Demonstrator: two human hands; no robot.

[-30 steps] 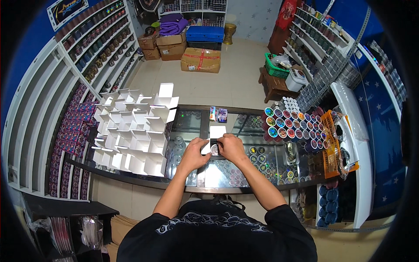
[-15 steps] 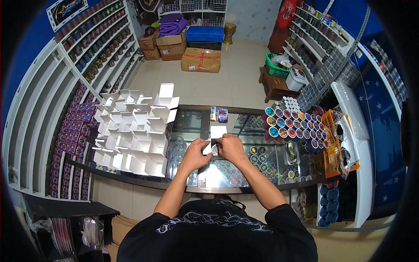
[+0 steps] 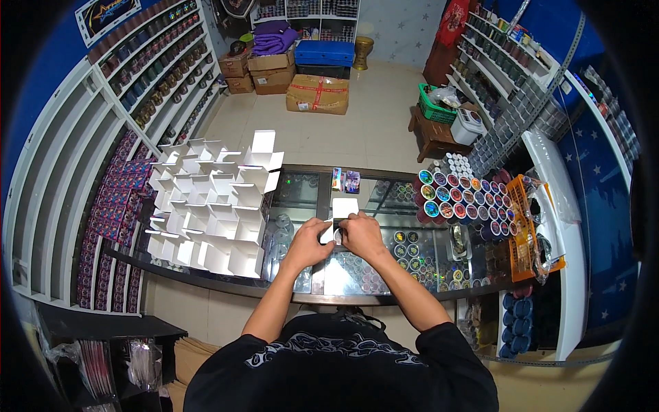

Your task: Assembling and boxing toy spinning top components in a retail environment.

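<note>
Both my hands meet over the middle of a glass counter [image 3: 384, 199]. Together they hold a small white cardboard box [image 3: 343, 208] whose flap stands up above my fingers. My left hand [image 3: 307, 246] grips its left side and my right hand [image 3: 362, 235] grips its right side. A small dark object sits between my fingers at the box's lower part; what it is cannot be made out. To the left of my hands stands a cluster of several open white boxes [image 3: 209, 206] with raised flaps.
Several round jars with coloured lids [image 3: 458, 196] fill the counter's right part, beside an orange tray [image 3: 528, 226]. Two small packets [image 3: 345, 180] lie at the counter's far edge. Cardboard cartons [image 3: 317, 94] and a blue crate [image 3: 334, 52] sit on the floor beyond. Shelves line both walls.
</note>
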